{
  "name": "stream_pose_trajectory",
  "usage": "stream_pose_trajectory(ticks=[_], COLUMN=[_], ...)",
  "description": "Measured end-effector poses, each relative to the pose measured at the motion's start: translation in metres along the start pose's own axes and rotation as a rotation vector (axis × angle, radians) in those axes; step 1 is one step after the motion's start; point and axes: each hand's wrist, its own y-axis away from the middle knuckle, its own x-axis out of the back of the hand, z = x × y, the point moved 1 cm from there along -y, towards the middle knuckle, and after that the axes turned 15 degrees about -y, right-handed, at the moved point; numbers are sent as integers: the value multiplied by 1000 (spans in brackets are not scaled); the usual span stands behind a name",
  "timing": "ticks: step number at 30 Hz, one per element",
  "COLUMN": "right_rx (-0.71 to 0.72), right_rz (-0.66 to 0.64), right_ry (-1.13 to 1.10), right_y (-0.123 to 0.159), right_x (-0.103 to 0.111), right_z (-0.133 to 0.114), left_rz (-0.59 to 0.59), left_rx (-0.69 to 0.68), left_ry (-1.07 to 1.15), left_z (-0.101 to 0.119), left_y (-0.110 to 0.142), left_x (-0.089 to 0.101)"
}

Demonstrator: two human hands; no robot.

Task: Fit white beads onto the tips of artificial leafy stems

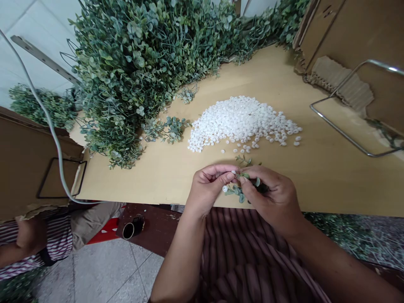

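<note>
My left hand point(212, 184) is closed in a pinch on a small white bead-like piece point(233, 172) at the fingertips. A leafy artificial sprig point(242, 190) is gripped between the thumb and fingers of my right hand point(272, 189). The two hands meet just above the table's near edge, their fingertips almost touching. Another white piece point(225, 189) shows beside the sprig's leaves, below my left thumb. Part of the sprig is hidden behind my right fingers. Beyond my hands lies a wide pile of small white pieces point(241, 118) on the tan tabletop point(164, 176).
Artificial greenery point(151, 54) is heaped along the back and left. Loose sprigs point(170, 128) lie near the pile. Cardboard boxes point(356, 38) and a bent metal frame point(341, 90) flank the right. A pale cable point(50, 122) hangs at left, near another person's arm point(28, 235). Below is a dark cup point(128, 231).
</note>
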Motion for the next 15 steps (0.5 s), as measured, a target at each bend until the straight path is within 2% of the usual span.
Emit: stream_pose_trajectory(ticks=[15], right_rx=[-39], right_rz=[18], right_ry=[-7], right_y=[0], right_x=[0], right_z=[-1], left_rz=[42], left_rx=[31], left_ry=[22], left_z=[2], left_y=[-1], left_x=[-6])
